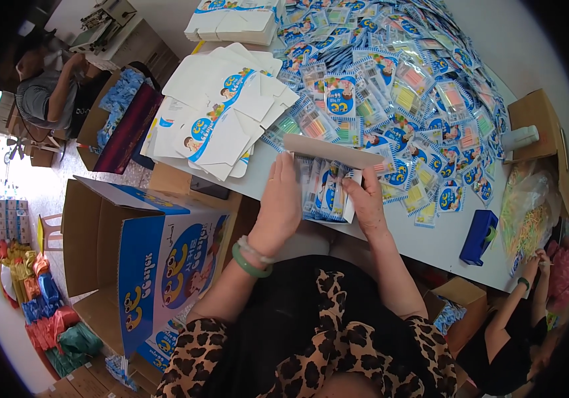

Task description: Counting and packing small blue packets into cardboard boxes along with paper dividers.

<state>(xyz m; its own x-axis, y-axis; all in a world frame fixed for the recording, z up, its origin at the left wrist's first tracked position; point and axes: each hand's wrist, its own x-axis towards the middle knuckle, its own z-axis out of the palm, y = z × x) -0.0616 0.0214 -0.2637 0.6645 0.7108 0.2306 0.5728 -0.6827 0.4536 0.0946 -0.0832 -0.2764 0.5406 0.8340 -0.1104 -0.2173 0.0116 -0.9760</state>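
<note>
A small white cardboard box [349, 211] stands at the table's near edge with its lid flap [334, 151] raised at the back. Several blue-and-clear sachets [327, 189] are packed upright in it. My left hand [282, 207] lies flat along the box's left side, its fingers straight and together. My right hand [368, 203] grips the right wall, the thumb inside against the sachets and the fingers outside. A jade-green bangle [251, 263] circles my left wrist.
A large heap of sachets [390, 99] covers the table's far side. Flattened white boxes [221, 109] are stacked at left, beside a big open carton [158, 259]. A blue tape dispenser [479, 237] stands at right. One co-worker [52, 93] sits far left, another [510, 325] at right.
</note>
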